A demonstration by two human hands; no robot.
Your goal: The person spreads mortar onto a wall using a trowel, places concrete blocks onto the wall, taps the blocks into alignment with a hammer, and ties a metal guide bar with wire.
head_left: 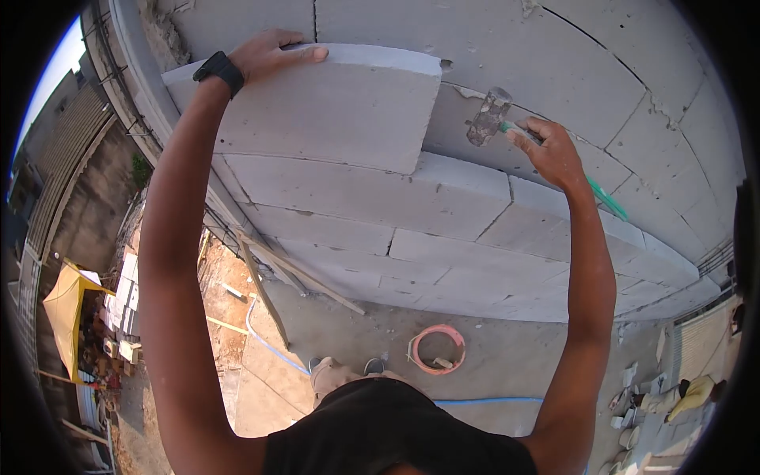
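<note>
My left hand point(273, 55) rests with its fingers stretched over the top edge of a pale grey block point(317, 107). That block sits on the top course of a block wall point(455, 190), at its left end. In my right hand point(546, 146) is a hammer point(491, 117) with a heavy, dusty, blocky head and a green handle. My fingers wrap round the handle close to the head, and its tail sticks out past my wrist. The hammer head is just right of the block's end, apart from it. Behind stands another grey block wall point(546, 47).
On the concrete floor below are a reddish bucket point(437, 349) and a blue hose point(491, 400). Wooden props point(265, 293) lean near the wall's left end. A person in a yellow top point(697, 396) bends at the lower right. A yellow canopy point(67, 317) stands outside at left.
</note>
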